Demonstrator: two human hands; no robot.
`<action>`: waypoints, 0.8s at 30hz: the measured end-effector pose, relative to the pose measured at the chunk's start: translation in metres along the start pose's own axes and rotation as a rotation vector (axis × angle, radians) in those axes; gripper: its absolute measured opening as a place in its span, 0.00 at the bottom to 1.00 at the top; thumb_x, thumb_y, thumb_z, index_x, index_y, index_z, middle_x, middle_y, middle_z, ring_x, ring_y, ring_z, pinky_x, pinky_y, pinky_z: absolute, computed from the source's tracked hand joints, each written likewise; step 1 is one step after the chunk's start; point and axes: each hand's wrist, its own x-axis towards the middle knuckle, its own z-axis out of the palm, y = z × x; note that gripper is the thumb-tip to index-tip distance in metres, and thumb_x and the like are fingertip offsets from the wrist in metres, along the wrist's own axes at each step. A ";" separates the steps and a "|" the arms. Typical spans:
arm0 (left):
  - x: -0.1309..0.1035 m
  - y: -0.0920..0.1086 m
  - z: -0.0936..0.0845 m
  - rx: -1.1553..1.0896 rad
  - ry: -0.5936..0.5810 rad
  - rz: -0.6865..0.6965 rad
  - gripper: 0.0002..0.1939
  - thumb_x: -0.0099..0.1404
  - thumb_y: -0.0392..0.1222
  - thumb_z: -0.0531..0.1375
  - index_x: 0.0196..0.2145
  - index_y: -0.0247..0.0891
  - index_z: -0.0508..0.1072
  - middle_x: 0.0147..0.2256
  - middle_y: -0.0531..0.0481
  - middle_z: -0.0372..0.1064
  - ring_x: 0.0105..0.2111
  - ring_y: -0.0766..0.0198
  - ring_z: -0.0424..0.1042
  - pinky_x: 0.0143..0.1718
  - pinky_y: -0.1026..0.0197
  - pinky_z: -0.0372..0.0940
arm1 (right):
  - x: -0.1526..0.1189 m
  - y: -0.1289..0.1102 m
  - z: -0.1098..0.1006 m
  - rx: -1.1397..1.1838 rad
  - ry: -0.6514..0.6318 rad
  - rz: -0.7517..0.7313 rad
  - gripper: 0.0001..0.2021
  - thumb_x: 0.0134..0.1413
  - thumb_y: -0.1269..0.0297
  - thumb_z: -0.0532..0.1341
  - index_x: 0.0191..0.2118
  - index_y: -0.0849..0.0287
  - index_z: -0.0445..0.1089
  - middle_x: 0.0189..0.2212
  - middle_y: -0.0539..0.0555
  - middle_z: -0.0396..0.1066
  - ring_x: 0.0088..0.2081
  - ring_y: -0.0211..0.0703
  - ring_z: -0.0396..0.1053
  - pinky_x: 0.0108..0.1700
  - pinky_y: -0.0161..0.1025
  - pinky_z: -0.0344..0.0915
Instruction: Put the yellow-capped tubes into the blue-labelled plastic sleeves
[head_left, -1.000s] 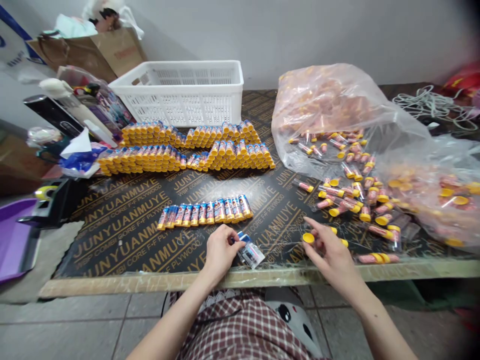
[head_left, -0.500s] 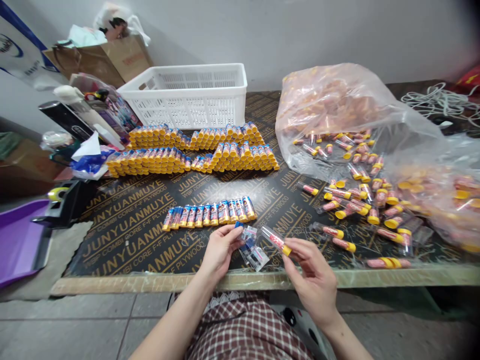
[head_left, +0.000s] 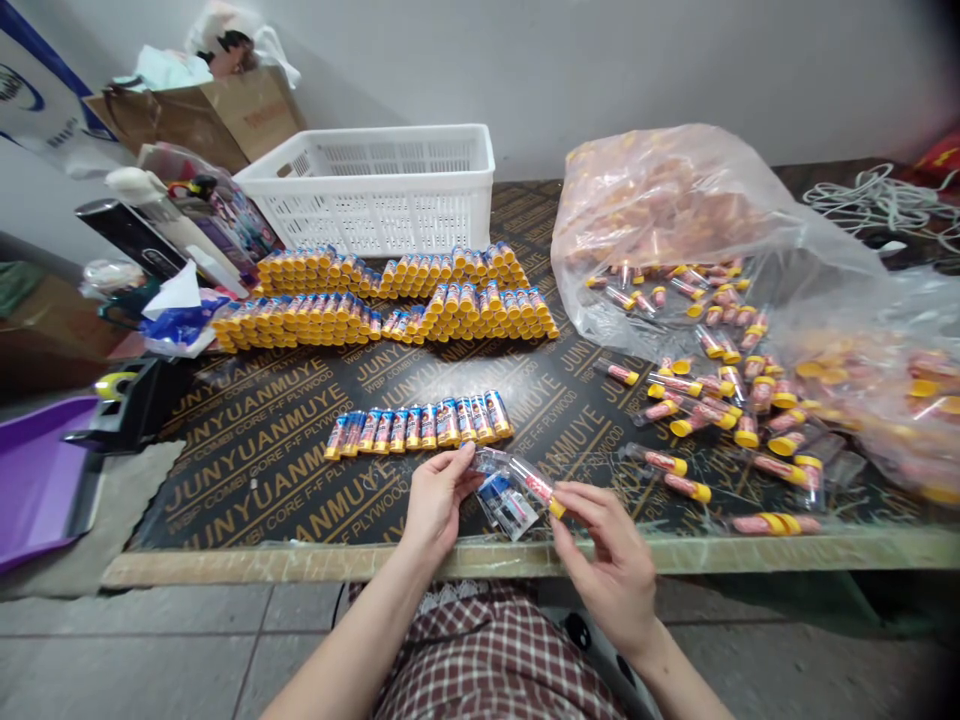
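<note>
1. Even, rather cool light of middling brightness fills the frame; its source is out of view.
2. A pale sheen lies on the black board (head_left: 487, 372) near the centre.
3. Small glints fleck the plastic bag (head_left: 675, 185) at upper right.
4. Deep shadow sits beneath the wooden front edge (head_left: 750, 555) at lower right.
5. Dark vignetting eats into the right corners.
6. Wide-angle stretch and softness affect the far left and right.
7. Print on the small packets (head_left: 514, 510) is unreadable.
</note>
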 end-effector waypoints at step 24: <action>-0.036 -0.006 0.014 0.280 -0.424 -0.214 0.16 0.44 0.47 0.71 0.25 0.32 0.74 0.23 0.50 0.71 0.23 0.68 0.69 0.28 0.65 0.63 | 0.016 0.012 0.002 0.196 -0.376 -0.083 0.41 0.37 0.76 0.55 0.62 0.54 0.49 0.57 0.59 0.58 0.59 0.54 0.58 0.57 0.52 0.62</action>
